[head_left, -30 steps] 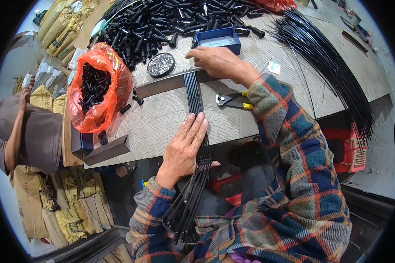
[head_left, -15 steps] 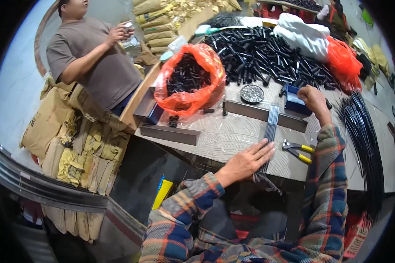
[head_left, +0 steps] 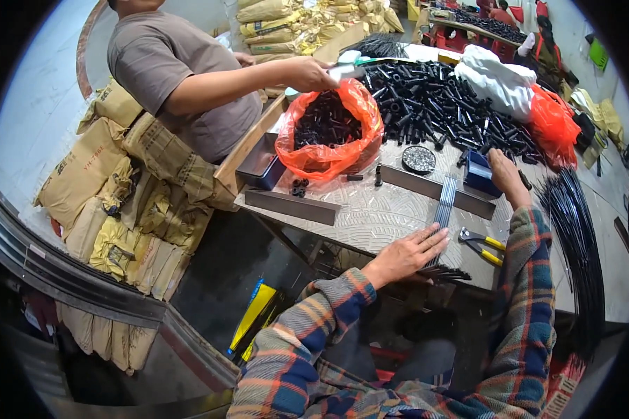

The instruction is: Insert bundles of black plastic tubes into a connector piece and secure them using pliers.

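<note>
Clamping black rods (head_left: 445, 200) at near edge of table (head_left: 363, 225) with straight-fingered left hand (head_left: 407, 255). Positioning right hand (head_left: 509, 179) at right side of blue box (head_left: 479, 174), farther off; being unable to tell whether gripping.

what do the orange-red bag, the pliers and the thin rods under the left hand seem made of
Orange-red bag: thin, glossy plastic film, judging by its crinkles and translucent folds.
Pliers: shiny metal head, probably steel; the smooth yellow grips look like plastic or rubber.
Thin rods under the left hand: smooth and glossy, with pale light streaks; metal or stiff plastic, I can't tell which.
</note>
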{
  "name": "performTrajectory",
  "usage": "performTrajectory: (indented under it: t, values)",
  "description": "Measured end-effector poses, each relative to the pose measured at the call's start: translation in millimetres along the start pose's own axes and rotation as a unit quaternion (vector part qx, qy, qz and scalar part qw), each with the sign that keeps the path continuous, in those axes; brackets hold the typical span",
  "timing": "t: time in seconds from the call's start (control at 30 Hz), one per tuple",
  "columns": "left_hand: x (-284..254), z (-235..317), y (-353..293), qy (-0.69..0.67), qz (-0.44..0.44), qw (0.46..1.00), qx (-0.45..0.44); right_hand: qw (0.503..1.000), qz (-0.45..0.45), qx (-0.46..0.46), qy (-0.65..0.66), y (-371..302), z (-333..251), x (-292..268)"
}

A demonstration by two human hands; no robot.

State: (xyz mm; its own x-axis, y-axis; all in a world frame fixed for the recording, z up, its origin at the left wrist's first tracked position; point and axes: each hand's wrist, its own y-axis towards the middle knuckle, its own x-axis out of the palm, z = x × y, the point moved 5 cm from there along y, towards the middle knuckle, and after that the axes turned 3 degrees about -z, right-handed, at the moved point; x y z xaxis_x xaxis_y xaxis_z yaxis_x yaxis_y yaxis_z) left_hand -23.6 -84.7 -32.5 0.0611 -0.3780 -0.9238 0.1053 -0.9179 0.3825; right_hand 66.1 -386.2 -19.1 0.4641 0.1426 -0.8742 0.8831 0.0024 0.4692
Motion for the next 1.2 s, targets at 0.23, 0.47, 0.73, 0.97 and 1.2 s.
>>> performTrajectory:
  t: [0.23,0.47,0.73,0.97,1.2]
  values:
    - [3.3,-2.7,-2.2,0.032,-0.011,0.999,-0.006,0.995,0.026,0.086,0.044,-14.7,-21.9,-20.2]
    - [6.7,-1.5,3.5,0.028,-0.044,0.999,-0.001,0.987,0.056,0.148,0.025,-21.4,-21.1,-20.5]
    - [3.6,0.9,6.8,0.033,-0.058,0.998,-0.003,0.985,0.042,0.159,0.049,-22.9,-14.6,-19.5]
    - [6.0,-2.0,5.5,0.024,-0.059,0.998,-0.005,0.987,0.117,0.103,0.045,-18.2,-26.3,-32.0]
    - [2.0,-2.4,5.7,0.039,-0.054,0.998,-0.018,0.932,-0.051,0.117,0.338,55.5,-84.0,-5.6]
